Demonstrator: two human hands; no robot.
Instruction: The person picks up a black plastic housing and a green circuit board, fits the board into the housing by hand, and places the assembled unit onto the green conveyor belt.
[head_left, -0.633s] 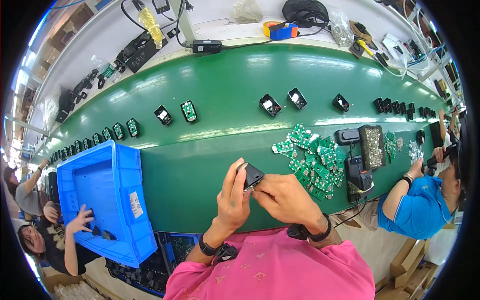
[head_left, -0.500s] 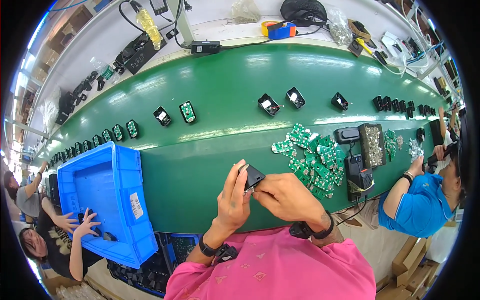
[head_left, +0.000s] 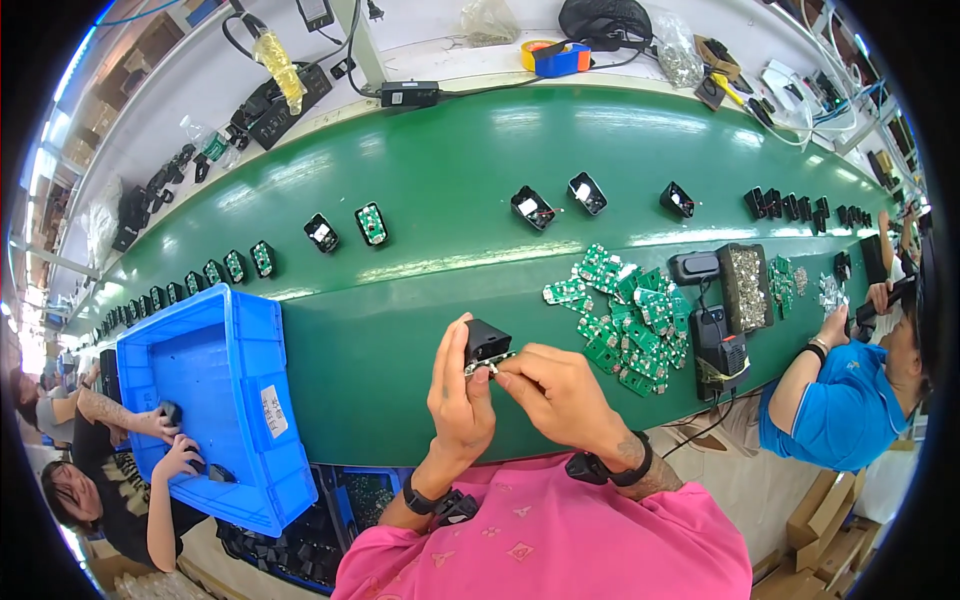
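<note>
Above the green tabletop point(head_left: 380, 370), the right hand point(head_left: 560, 395) bends close and the left hand point(head_left: 460, 408) holds a smooth black box point(head_left: 487, 338) with a thin green-and-white board point(head_left: 489, 361) along its near side, partly hidden, so whether the right hand pinches it I cannot tell.

Wht label point(head_left: 273, 411) w/ dk handwritten chars on rt side of blue bin point(head_left: 255, 335); pale handwriting point(head_left: 272, 125) on blk box point(head_left: 316, 92), shelf, upper L; wht sticker point(head_left: 398, 98) on blk pwr adapter point(head_left: 425, 92), txt too sm. to read; grn label point(head_left: 215, 148) on clear btl point(head_left: 193, 127), also illegible.
</note>
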